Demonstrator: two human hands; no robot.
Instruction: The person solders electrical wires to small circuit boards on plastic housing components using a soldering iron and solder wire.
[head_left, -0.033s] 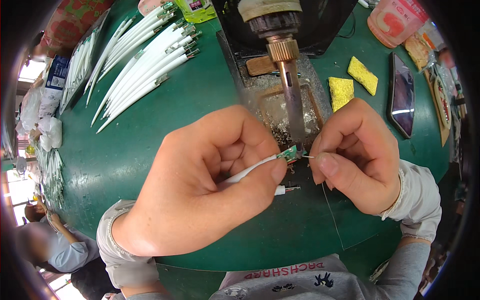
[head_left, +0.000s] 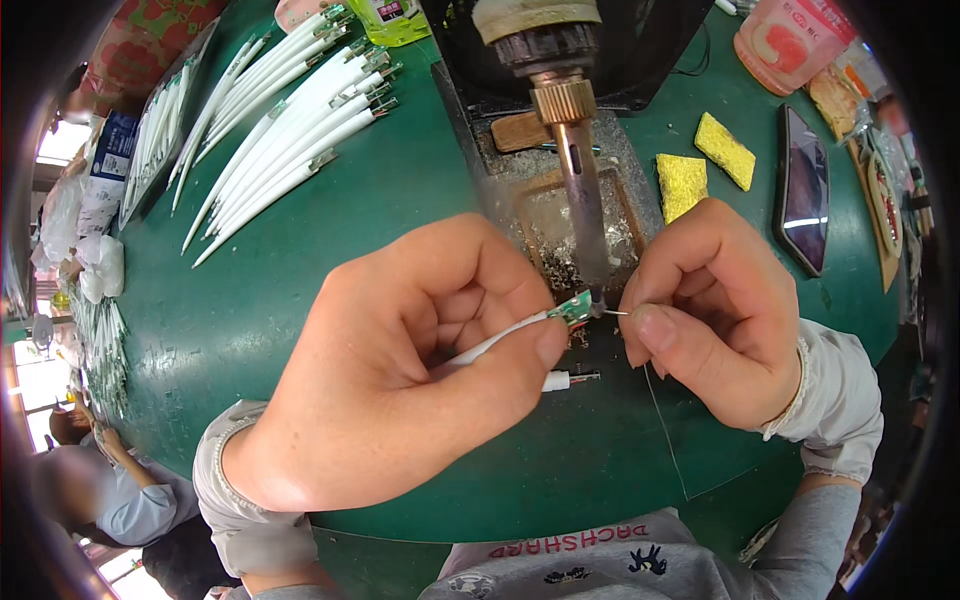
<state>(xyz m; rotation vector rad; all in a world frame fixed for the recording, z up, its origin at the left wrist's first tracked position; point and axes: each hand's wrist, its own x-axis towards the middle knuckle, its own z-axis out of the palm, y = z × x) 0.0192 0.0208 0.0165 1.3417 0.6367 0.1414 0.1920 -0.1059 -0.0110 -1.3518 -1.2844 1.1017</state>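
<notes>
My left hand (head_left: 400,370) is closed around a white pen-shaped stick (head_left: 495,342), whose small green circuit board (head_left: 573,308) pokes out past the fingertips. Pinched between thumb and forefinger of my right hand (head_left: 715,325) is a thin solder wire (head_left: 617,313); its end reaches the tip of the soldering iron (head_left: 582,185) beside the board. The iron points down from above, fixed over a dirty tray. Whether its tip touches the board, I cannot tell. Under my left fingers another white stick (head_left: 557,381) lies partly hidden, its metal end showing.
Bundles of similar white sticks (head_left: 300,150) lie at the far left of the green table (head_left: 300,300). Two yellow sponges (head_left: 683,185) and a dark phone (head_left: 803,190) are at the right, near a pink cup (head_left: 790,45). Another person (head_left: 130,500) sits at the lower left.
My left hand and the stick in it have shifted very slightly to the left. My right hand, the wire and the soldering iron look unmoved.
</notes>
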